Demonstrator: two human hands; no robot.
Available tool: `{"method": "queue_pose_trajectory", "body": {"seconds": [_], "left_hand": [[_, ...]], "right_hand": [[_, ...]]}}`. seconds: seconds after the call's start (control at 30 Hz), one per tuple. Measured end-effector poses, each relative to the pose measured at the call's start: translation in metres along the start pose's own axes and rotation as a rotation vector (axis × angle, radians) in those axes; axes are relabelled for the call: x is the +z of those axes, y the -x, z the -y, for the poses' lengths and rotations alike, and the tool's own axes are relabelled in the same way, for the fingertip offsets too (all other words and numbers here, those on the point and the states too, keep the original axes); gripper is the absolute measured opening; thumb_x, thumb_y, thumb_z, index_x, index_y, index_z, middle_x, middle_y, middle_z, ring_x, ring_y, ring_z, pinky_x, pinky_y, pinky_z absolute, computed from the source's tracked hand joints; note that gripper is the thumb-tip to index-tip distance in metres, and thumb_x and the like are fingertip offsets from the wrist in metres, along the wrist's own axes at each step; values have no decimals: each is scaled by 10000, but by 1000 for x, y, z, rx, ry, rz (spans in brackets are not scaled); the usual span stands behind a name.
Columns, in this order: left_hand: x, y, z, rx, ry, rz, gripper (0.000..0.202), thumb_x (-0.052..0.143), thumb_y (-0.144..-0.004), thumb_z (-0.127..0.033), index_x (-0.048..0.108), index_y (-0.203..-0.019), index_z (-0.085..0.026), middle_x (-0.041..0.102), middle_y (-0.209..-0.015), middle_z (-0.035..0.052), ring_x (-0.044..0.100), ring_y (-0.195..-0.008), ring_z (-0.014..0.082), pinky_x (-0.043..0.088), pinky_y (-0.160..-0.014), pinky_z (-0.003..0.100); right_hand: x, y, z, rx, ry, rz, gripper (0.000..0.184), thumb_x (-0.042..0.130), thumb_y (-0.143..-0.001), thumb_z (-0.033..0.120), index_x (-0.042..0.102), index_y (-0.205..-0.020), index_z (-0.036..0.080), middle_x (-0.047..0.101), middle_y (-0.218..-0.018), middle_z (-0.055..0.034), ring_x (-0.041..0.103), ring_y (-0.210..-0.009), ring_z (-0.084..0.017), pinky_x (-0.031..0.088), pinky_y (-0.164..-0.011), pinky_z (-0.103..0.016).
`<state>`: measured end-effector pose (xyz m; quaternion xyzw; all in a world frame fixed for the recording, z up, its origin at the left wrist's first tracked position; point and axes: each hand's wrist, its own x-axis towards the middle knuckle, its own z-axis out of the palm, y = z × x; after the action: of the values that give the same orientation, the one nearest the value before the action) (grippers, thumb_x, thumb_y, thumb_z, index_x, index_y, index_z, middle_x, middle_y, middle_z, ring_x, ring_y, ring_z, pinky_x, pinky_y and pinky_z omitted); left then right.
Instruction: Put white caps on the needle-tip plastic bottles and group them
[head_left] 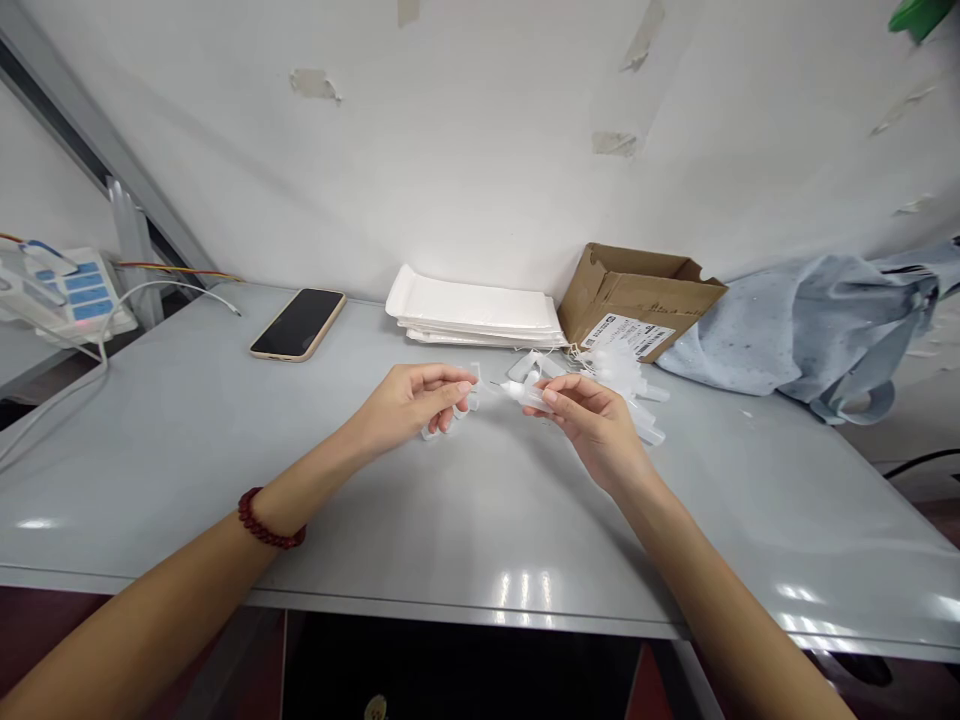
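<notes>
My left hand (417, 402) is closed in a pinch on a small clear plastic piece (472, 388), held just above the grey table (225, 470). A dark red bead bracelet (264, 522) sits on that wrist. My right hand (592, 420) grips a clear plastic tube (519, 394), its tip pointing left toward the piece in the left hand. The two parts are close together but I cannot tell if they touch. A pile of similar clear plastic parts (626, 385) lies right behind the right hand.
A phone (298, 323) lies face up at the back left. A stack of white padded envelopes (474, 310) and an open cardboard box (637, 298) stand against the wall. A light blue bag (817, 325) lies at the right. A power strip (71, 295) with cables sits far left.
</notes>
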<state>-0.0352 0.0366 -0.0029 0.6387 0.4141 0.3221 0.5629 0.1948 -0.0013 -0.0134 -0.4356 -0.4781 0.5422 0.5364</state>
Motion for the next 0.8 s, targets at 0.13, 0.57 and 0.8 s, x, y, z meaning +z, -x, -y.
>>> {"method": "queue_pose_trajectory", "body": {"seconds": [0.13, 0.57, 0.8], "left_hand": [[0, 0, 0, 4, 16, -38, 293, 587, -840, -444, 667, -859, -162, 593, -688, 3, 484, -537, 88, 425, -543, 240], [1, 4, -3, 7, 13, -19, 228, 655, -801, -345, 700, -931, -164, 649, -737, 12, 539, -605, 96, 434, -570, 228], [6, 6, -7, -2, 4, -40, 198, 719, -731, -344, 691, -793, -158, 661, -698, 13, 564, -616, 116, 438, -584, 247]], "right_hand": [[0, 0, -1, -4, 3, 32, 91, 715, -762, 276, 670, -761, 197, 665, -873, -4, 658, -724, -143, 483, -814, -338], [3, 2, 0, -17, 21, -2, 107, 708, -770, 288, 668, -778, 189, 665, -864, -13, 660, -718, -152, 483, -803, -346], [7, 4, -1, -12, 45, 5, 104, 708, -767, 295, 672, -772, 198, 660, -874, -6, 659, -722, -149, 487, -794, -338]]}}
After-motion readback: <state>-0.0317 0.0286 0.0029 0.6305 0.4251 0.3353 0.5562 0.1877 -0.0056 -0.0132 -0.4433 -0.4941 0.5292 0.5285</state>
